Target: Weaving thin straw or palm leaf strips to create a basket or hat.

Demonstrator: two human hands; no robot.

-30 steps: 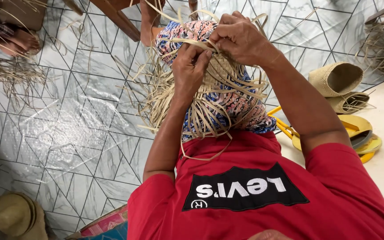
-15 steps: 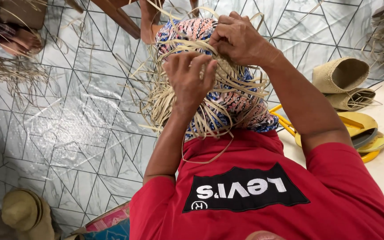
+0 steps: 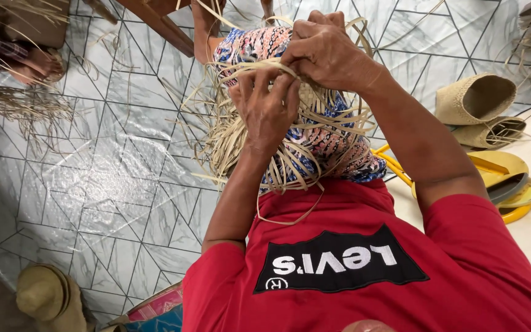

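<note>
A half-woven piece of pale straw (image 3: 314, 104) rests on my lap, over a patterned cloth (image 3: 333, 147), with many loose strips hanging from its edges. My left hand (image 3: 267, 107) lies on the weave with its fingers curled over several strips. My right hand (image 3: 324, 49) is closed on strips at the far edge of the piece, just beyond the left hand. Both hands touch each other at the fingertips. The woven middle is mostly hidden under my hands.
Woven straw hats (image 3: 474, 98) and yellow plates (image 3: 505, 178) lie on the floor at the right. More straw bundles (image 3: 13, 104) and another person's foot (image 3: 32, 64) are at the upper left. A stacked hat (image 3: 47, 295) sits at the lower left on the tiled floor.
My left hand lifted off the weave with spread fingers, then came back down and curled onto the strips. My right hand stayed gripping at the far edge.
</note>
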